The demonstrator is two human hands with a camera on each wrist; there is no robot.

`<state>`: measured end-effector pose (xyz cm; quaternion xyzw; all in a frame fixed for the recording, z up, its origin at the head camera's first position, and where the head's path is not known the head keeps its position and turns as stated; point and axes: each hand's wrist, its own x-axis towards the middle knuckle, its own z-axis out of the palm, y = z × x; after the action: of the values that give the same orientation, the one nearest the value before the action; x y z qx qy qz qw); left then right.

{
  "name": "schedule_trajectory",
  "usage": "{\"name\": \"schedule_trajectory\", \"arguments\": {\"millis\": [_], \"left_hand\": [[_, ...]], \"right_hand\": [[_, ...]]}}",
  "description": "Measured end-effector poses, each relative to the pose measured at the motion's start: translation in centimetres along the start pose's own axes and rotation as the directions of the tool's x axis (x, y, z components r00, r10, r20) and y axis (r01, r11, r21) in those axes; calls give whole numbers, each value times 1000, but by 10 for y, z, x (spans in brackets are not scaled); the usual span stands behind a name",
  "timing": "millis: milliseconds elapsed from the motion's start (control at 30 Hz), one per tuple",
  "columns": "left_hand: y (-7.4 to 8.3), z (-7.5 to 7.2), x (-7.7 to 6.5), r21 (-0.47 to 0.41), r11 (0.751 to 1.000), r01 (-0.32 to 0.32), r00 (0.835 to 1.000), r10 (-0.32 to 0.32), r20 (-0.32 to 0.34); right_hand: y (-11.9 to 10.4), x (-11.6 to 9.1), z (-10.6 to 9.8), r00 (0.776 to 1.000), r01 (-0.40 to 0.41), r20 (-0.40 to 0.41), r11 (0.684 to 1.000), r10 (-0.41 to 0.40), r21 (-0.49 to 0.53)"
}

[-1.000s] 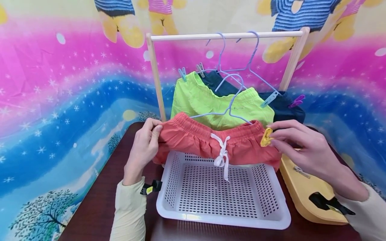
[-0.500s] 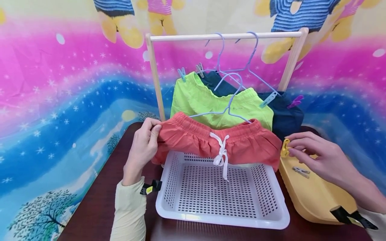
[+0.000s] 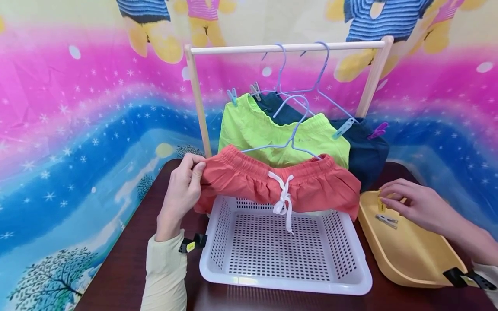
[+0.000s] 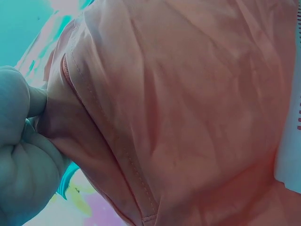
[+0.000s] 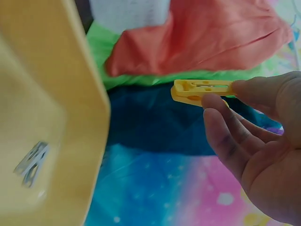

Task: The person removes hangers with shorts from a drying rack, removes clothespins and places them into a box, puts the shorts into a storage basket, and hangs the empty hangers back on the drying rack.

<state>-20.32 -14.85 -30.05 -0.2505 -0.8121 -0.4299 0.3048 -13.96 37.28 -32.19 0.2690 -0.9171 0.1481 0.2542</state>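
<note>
My left hand point(image 3: 181, 190) pinches the left end of the red shorts' point(image 3: 249, 179) waistband; in the left wrist view, thumb and finger bunch the cloth near a side pocket. A purple hanger point(image 3: 292, 140) runs into the waistband, its hook leaning free of the rack in front of the green shorts point(image 3: 249, 125). Between thumb and fingers, my right hand point(image 3: 422, 205) holds a yellow clothespin point(image 5: 200, 90) over the far end of the yellow tray point(image 3: 412, 259). A grey clothespin point(image 3: 387, 221) lies in that tray.
White perforated basket point(image 3: 285, 285) stands in front, under the red shorts. Behind, a wooden rack point(image 3: 233, 49) bears two hangers with green shorts and dark blue shorts point(image 3: 365, 151), clipped by clothespins. Everything stands on a dark brown table point(image 3: 136, 259).
My right hand has moved away from the red shorts' right end, rightward and down over the tray, carrying the yellow clothespin. My left hand keeps its pinch on the waistband.
</note>
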Motion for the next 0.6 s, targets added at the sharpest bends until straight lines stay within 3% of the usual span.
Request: {"name": "schedule_trajectory", "arguments": {"millis": [167, 400, 500, 600], "left_hand": [[-1, 0, 0, 2, 1000, -5, 1000, 5, -7], [-1, 0, 1, -7, 1000, -8, 1000, 8, 3], [-2, 0, 0, -6, 1000, -4, 1000, 4, -3], [-2, 1, 0, -12, 1000, 1, 1000, -1, -5]], "right_hand": [[18, -8, 3, 986, -91, 133, 995, 97, -48], [49, -17, 7, 918, -171, 341, 978, 204, -123], [62, -19, 8, 857, -208, 461, 973, 230, -99], [72, -23, 8, 767, -285, 590, 958, 253, -41]]}}
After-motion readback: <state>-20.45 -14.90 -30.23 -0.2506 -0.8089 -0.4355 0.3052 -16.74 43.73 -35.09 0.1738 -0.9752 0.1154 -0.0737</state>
